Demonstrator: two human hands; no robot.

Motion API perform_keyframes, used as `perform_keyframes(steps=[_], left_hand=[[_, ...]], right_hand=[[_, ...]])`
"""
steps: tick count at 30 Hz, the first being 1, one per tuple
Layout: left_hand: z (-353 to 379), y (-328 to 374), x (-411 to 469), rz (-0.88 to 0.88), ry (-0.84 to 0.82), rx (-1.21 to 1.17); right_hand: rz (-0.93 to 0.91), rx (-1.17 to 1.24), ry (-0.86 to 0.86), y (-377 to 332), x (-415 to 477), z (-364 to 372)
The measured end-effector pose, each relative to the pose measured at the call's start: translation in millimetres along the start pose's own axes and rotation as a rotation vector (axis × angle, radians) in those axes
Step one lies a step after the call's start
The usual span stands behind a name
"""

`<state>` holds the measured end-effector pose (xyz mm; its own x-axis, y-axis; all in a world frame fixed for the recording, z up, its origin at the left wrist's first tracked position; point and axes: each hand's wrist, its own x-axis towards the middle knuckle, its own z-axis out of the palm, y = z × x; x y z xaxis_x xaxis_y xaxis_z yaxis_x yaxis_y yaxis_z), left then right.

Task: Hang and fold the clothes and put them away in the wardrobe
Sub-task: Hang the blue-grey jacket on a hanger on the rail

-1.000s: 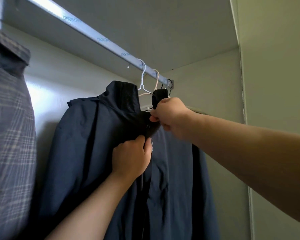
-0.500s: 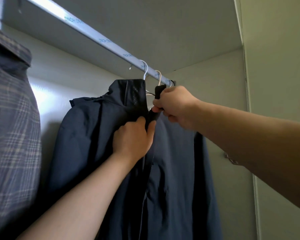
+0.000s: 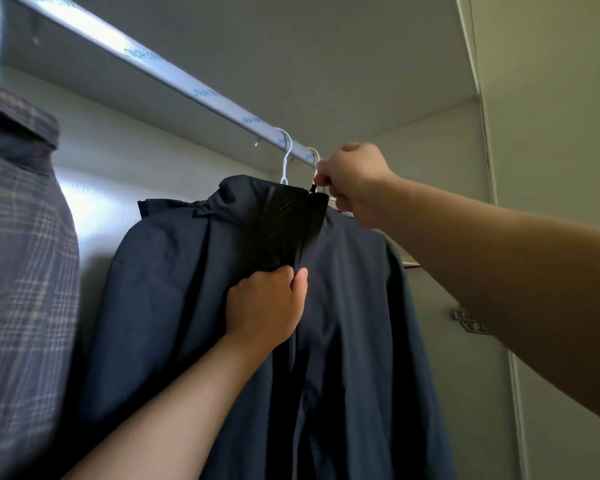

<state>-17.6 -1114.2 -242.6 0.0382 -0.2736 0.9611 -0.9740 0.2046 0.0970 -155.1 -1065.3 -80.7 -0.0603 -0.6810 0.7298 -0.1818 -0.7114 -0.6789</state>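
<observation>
Navy jacket [image 3: 174, 306] is hanging from a white hanger hook [image 3: 286, 157] on the metal rail [image 3: 174, 76] inside the wardrobe [image 3: 378, 57], toward the right end of the rail and near the far right corner. 2 hands are working at its front. A person's left hand [image 3: 267, 303], reaching up from the lower left, is gripping the fabric along the zip just below the black perforated collar [image 3: 281, 223], fingers curled into the cloth and thumb lying against the zip line. The right hand [image 3: 352, 183], coming in from the right, is pinching a small dark zip pull [image 3: 313, 187] at the collar's top edge, its fingers bunched tight just under the rail. Another pale hanger hook [image 3: 313, 154] is sitting on the rail right beside that hand; what it is carrying is hidden. A plaid shirt [image 3: 21, 254] is hanging at the left, well apart from the jacket. A metal hinge [image 3: 470, 320] is showing on the right wall behind the right forearm.
</observation>
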Motion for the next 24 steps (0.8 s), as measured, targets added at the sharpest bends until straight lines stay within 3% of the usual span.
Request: perform_keyframes(steps=[2, 5, 7, 10, 14, 20, 24], left_hand=[[-4.2, -7.3, 5.7, -0.013, 0.006, 0.029], [-21.4, -26.1, 20.8, 0.01, 0.229, -0.014], [-34.2, -44.5, 38.5, 0.007, 0.399, -0.053], [-49.4, -71.8, 65.4, -0.139, 0.455, -0.04], [-52.7, -99.0, 91.7, -0.266, 0.237, 0.052], [-49.2, -114.1, 124.7, -0.357, -0.076, 0.003], [-56.9, -116.3, 154.9, -0.526, -0.275, -0.416]], right_hand=[[-0.056, -0.07, -0.005, 12.8, 2.5, -5.2], [-0.117, -0.208, 0.065, 27.9, 12.1, -17.9], [-0.136, -0.416, 0.153, 38.3, 19.0, -25.6], [-0.161, -0.807, 0.186, 55.0, 27.8, -32.3], [-0.077, -0.923, -0.02, 67.6, 32.3, -29.5], [0.068, -0.576, -0.127, 61.9, 42.5, -35.4], [0.399, -0.414, -0.416, 53.0, 48.5, -42.4]])
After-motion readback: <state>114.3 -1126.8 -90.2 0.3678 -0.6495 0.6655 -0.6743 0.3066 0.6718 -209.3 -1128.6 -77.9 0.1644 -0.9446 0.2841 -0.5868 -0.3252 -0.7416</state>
